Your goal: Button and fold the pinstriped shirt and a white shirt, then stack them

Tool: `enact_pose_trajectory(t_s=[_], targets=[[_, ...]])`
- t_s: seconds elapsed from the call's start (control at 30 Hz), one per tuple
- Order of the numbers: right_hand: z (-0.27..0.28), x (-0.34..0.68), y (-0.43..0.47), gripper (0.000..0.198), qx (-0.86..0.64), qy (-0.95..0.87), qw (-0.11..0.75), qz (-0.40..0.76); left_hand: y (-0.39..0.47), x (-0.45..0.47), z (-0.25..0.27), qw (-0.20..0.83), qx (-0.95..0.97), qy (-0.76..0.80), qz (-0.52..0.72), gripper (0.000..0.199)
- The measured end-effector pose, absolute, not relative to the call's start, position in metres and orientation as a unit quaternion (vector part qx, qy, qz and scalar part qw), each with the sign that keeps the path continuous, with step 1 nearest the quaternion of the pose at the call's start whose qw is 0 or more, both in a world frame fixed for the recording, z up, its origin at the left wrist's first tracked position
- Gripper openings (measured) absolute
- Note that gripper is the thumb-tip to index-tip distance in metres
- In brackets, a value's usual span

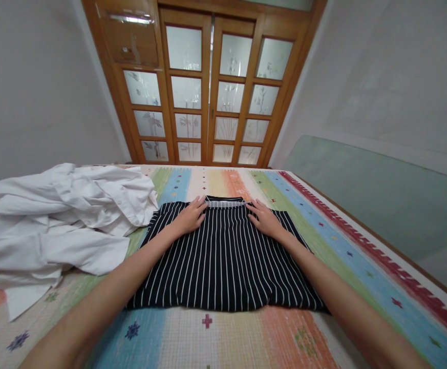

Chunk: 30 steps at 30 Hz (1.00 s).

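Observation:
A black shirt with thin white stripes (227, 261) lies folded into a wide shape before me, its collar at the far edge. My left hand (192, 214) rests on the cloth just left of the collar, fingers stretched forward. On the other side of the neckline, my right hand (264, 217) lies with its fingers spread on the fabric. Both palms face down, and neither hand grips the shirt. Part of each side of the shirt is hidden under my forearms.
Crumpled white clothes (65, 220) are heaped at the left, close to the striped shirt. Everything lies on a colourful patterned cover (242, 338). A pale green board (377, 189) runs along the right edge. Wooden glass-paned doors (211, 87) stand beyond the far edge.

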State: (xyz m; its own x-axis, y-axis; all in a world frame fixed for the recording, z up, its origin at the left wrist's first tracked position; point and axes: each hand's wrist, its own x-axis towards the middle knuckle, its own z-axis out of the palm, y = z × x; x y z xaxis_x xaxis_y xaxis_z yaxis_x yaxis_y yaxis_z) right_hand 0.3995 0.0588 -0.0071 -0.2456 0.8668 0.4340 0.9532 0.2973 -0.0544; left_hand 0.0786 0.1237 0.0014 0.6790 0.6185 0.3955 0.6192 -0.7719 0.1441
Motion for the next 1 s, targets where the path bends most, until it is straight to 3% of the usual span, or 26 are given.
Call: enact_pose_trajectory(t_s=[0.27, 0.53, 1.0], targets=[[-0.016, 0.390, 0.087, 0.046, -0.685, -0.671, 0.250, -0.135, 0.143, 0.090, 0.004, -0.016, -0.876, -0.362, -0.319, 0.044], [-0.026, 0.389, 0.099, 0.038, -0.694, -0.638, 0.312, -0.120, 0.144, 0.083, -0.003, -0.023, -0.869, -0.393, -0.300, 0.042], [-0.036, 0.440, -0.004, 0.049, -0.646, -0.719, 0.236, -0.094, 0.068, -0.011, -0.014, -0.028, -0.852, -0.475, -0.217, 0.047]])
